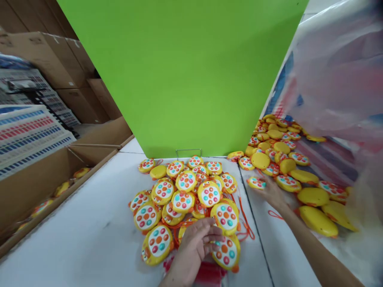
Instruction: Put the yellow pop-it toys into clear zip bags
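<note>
A heap of round yellow toys (185, 195) with coloured buttons and orange cords lies on the white table (89, 231). My left hand (194, 247) rests on the near edge of this heap, fingers laid loosely over one toy and touching another (226, 253). A second heap of the same toys (281, 159) spills from a clear plastic bag (338, 79) at the right. My right hand (272, 193) reaches to the edge of that heap, and its fingertips hold a single toy (256, 182) near the table seam.
A bright green board (185, 71) stands upright behind the toys on a wire stand (188, 151). An open cardboard box (38, 183) at the left holds a few toys. Printed cartons (26, 131) are stacked beyond it. Something red (209, 275) lies under my left wrist.
</note>
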Motion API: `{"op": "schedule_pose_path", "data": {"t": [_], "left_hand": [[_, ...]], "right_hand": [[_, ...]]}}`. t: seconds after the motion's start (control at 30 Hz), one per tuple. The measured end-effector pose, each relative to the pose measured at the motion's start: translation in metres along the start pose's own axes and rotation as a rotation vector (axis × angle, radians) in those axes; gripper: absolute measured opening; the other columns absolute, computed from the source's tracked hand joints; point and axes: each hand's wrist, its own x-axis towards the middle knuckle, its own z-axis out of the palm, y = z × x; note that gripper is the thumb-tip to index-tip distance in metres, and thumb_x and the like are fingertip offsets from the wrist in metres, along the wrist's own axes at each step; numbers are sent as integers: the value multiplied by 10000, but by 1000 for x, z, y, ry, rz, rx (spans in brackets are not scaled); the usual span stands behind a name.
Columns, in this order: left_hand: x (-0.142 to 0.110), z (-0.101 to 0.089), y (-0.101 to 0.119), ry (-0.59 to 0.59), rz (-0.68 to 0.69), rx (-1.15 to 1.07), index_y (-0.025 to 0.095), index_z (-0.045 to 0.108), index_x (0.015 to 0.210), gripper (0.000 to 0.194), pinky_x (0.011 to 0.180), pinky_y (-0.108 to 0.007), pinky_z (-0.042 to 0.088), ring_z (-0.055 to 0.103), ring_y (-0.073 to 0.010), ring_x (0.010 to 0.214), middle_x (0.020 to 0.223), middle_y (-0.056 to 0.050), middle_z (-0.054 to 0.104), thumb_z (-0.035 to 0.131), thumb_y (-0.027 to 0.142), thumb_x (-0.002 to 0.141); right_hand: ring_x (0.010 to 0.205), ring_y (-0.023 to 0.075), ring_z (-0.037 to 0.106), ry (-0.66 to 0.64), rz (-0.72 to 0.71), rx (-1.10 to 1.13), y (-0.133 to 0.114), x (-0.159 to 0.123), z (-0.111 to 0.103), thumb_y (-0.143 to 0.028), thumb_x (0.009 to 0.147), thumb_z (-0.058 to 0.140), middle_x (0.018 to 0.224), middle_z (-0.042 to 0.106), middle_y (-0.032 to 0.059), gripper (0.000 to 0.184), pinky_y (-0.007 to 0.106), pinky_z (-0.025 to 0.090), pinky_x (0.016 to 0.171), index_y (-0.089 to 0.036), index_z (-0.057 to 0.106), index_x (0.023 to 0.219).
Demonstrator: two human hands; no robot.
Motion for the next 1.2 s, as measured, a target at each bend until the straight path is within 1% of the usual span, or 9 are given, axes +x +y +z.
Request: {"op": "schedule_pose_path", "data": {"t": [0.1, 0.23, 0.33, 0.47, 0.63, 0.83, 1.03, 1.13, 1.2], "left_hand": [[2, 11, -7, -18, -7, 17, 119, 571, 1022, 286, 684, -285, 484, 627, -224, 875, 963, -137, 648, 598, 308, 809], [6, 32, -16, -84, -47, -14, 171, 512, 1152, 406, 576, -257, 495, 631, -228, 875, 1042, -123, 619, 596, 360, 803], [3, 39, -19, -67, -56, -53, 183, 478, 1195, 482, 492, -245, 493, 651, -226, 783, 1030, -125, 627, 636, 341, 767], [-9, 35, -21, -79, -21, -42, 178, 506, 1173, 489, 556, -288, 532, 652, -241, 809, 1098, -135, 609, 670, 330, 739], [-24, 25, -23, -45, 77, 106, 205, 469, 1252, 674, 820, -332, 504, 574, -276, 1036, 1176, -115, 591, 760, 223, 645], [-28, 18, -19, -64, 135, 253, 211, 498, 1230, 605, 855, -334, 483, 566, -273, 1043, 1175, -92, 596, 733, 223, 673], [-25, 18, -23, 6, 130, 224, 159, 596, 1103, 427, 796, -314, 506, 606, -261, 971, 1084, -106, 642, 705, 276, 707], [-13, 14, -13, 104, 134, 94, 188, 591, 1067, 388, 745, -322, 528, 641, -235, 894, 1056, -79, 657, 709, 258, 704], [-3, 9, 3, 145, 173, -30, 202, 572, 1055, 320, 739, -340, 536, 644, -227, 896, 1045, -65, 660, 660, 271, 754]], "right_hand": [[910, 270, 599, -132, -92, 92, -24, -44, -15, -459, 664, 612, 1022, 622, 88, 516, 387, 480, 777, -180, 548, 1094], [1182, 257, 452, -278, -287, 261, -72, -114, -35, -363, 660, 690, 1300, 455, 73, 603, 383, 402, 963, -253, 478, 1214], [1212, 267, 430, -430, -207, 593, -95, -149, -41, -334, 695, 697, 1379, 370, 91, 685, 392, 440, 942, -276, 382, 1300], [1059, 259, 567, -402, 76, 952, -102, -168, -32, -362, 771, 632, 1221, 553, 110, 515, 386, 514, 842, -235, 444, 1233], [1021, 240, 585, -335, 118, 975, -108, -178, -22, -360, 735, 679, 1152, 612, 67, 467, 358, 510, 854, -230, 525, 1156], [1030, 258, 584, -445, 213, 1121, -113, -187, -26, -371, 775, 643, 1168, 614, 78, 433, 393, 494, 870, -210, 542, 1164], [999, 243, 601, -476, 36, 977, -111, -190, -21, -371, 809, 597, 1139, 627, 66, 379, 363, 514, 824, -223, 553, 1155], [976, 225, 604, -402, -105, 537, -85, -174, -20, -418, 856, 487, 1120, 630, 54, 343, 347, 519, 797, -231, 575, 1130], [1070, 256, 542, -204, -109, 231, -51, -156, -26, -429, 815, 511, 1177, 584, 78, 377, 401, 462, 887, -214, 577, 1119]]}}
